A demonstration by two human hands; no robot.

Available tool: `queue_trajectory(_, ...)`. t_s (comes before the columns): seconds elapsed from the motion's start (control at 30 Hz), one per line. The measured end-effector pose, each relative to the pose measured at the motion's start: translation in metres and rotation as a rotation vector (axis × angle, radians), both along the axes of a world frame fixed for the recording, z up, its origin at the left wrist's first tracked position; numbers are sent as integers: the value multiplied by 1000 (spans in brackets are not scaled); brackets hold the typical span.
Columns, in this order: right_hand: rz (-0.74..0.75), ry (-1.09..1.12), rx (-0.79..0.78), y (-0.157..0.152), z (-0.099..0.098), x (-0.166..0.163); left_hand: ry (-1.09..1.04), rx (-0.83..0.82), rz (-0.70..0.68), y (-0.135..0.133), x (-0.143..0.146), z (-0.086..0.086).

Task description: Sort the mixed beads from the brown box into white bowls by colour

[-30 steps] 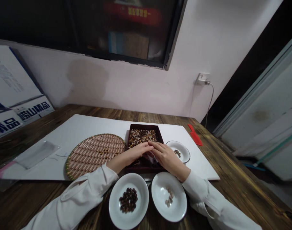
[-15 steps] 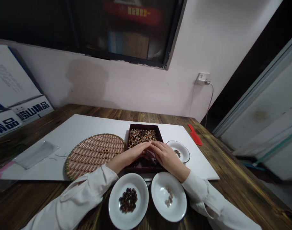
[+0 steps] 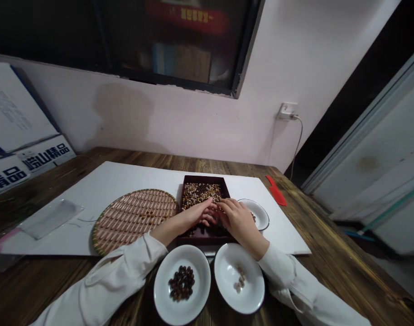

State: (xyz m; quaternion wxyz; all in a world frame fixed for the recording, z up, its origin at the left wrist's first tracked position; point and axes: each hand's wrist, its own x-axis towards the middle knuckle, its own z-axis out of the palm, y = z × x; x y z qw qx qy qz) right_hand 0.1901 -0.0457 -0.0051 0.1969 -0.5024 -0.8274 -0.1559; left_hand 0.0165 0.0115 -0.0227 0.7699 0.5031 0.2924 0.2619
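Observation:
Over the near half of a dark red box (image 3: 227,186) of mixed beads (image 3: 197,192), my two hands meet almost fingertip to fingertip. My left hand (image 3: 203,214) has its fingers curled inward, palm side partly showing; what lies in them is too small to make out. Bent fingers of my right hand (image 3: 234,216) point down toward the left fingertips, and their tips are mostly hidden. Nearer to me, one white bowl (image 3: 159,294) holds dark brown beads (image 3: 181,283). Beside it, a second white bowl (image 3: 254,296) has a few pale beads (image 3: 240,280).
Left of the box lies a round woven tray (image 3: 125,217) with several yellowish beads (image 3: 148,216). A white dish (image 3: 261,215) sits behind my right hand, partly covered. On the wooden table (image 3: 329,240) are a white board (image 3: 288,231), a red comb-like tool (image 3: 276,192) and a plastic bag (image 3: 52,219).
My hands have drawn slightly apart at the fingertips. The left fingers now show below the thumb, and my right hand has shifted a little to the right, covering more of the dish.

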Motion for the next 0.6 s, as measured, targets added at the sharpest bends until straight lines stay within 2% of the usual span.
queue_trajectory(0.17, -160, -69, 22, -4, -1, -1, 27, -47, -1, 4, 1, -6)
queue_trajectory(0.43, -290, -148, 48, -6, 0, -3, 64, -61, -11, 1, 1, 0)
queue_trajectory(0.6, -388, -182, 23, -9, 1, -5, 48, -43, -34, 2, 0, -3)
